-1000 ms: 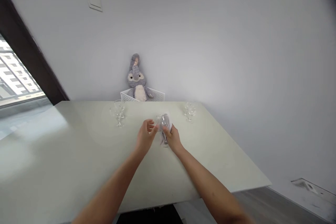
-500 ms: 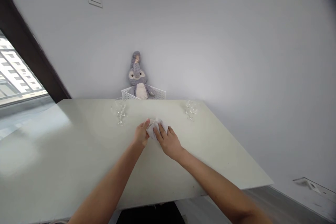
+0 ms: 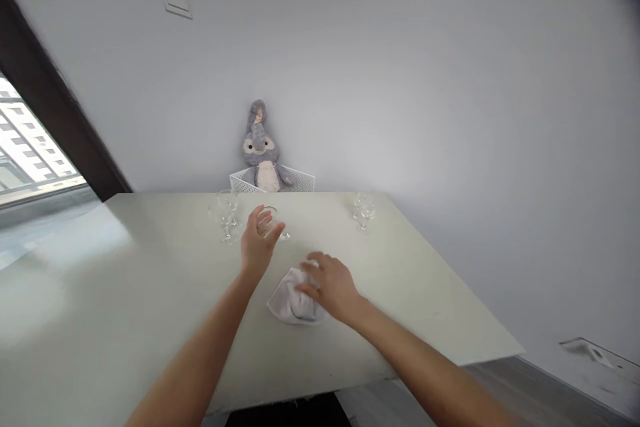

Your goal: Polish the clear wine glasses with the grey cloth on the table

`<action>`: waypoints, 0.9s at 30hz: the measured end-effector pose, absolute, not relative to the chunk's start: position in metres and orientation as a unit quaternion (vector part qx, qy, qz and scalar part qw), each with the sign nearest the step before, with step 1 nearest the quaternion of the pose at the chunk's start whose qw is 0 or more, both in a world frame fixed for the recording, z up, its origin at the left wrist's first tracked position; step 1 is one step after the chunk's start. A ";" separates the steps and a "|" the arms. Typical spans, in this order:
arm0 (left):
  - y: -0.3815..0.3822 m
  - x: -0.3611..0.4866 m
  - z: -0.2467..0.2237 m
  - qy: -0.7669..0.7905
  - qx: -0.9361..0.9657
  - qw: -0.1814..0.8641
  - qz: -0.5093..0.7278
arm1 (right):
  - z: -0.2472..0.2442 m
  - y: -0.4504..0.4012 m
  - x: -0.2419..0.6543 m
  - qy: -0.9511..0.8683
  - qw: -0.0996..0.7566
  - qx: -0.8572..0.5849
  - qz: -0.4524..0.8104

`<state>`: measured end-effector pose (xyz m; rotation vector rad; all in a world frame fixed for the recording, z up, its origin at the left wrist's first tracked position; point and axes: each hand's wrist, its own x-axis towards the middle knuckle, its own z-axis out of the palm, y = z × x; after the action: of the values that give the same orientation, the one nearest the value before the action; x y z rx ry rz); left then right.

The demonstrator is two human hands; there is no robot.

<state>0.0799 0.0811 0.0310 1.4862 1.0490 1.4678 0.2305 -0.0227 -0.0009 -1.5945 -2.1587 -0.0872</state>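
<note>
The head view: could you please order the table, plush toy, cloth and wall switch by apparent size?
Table
Plush toy and cloth: too close to rank, cloth partly hidden by right hand
Wall switch

There are five clear stemmed glasses (image 3: 368, 211), one white fabric cloth (image 3: 287, 299), one bare left hand (image 3: 257, 245), one bare right hand (image 3: 339, 288), one grey plush toy (image 3: 267, 175) and one white perforated basket (image 3: 303, 181).

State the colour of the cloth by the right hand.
The cloth is pale greyish white, clearest in the head view.
</note>
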 end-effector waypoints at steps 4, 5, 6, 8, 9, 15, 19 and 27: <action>0.061 0.104 0.033 0.332 0.638 0.476 0.506 | 0.006 0.002 0.243 -0.677 0.377 -0.628 0.065; 0.056 0.110 0.033 0.314 0.651 0.492 0.484 | 0.003 0.007 0.248 -0.662 0.394 -0.630 0.098; 0.052 0.115 0.032 0.302 0.666 0.498 0.467 | -0.003 0.012 0.254 -0.647 0.407 -0.631 0.131; 0.048 0.118 0.031 0.299 0.692 0.480 0.449 | -0.017 0.020 0.272 -0.595 0.438 -0.648 0.185; 0.048 0.116 0.030 0.307 0.701 0.463 0.447 | -0.024 0.022 0.285 -0.559 0.458 -0.662 0.200; 0.062 0.077 0.006 0.417 0.618 0.479 0.463 | -0.056 0.024 0.374 -0.392 0.533 -0.730 0.169; 0.066 0.060 -0.014 0.448 0.518 0.566 0.458 | -0.065 0.030 0.401 -0.346 0.558 -0.736 0.163; 0.070 0.050 -0.029 0.472 0.489 0.577 0.452 | -0.075 0.055 0.405 -0.327 0.578 -0.730 0.162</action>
<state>0.0502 0.0699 -0.0291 1.1444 1.1054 1.0588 0.4054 0.0551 -0.0748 -1.7065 -0.7653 0.3781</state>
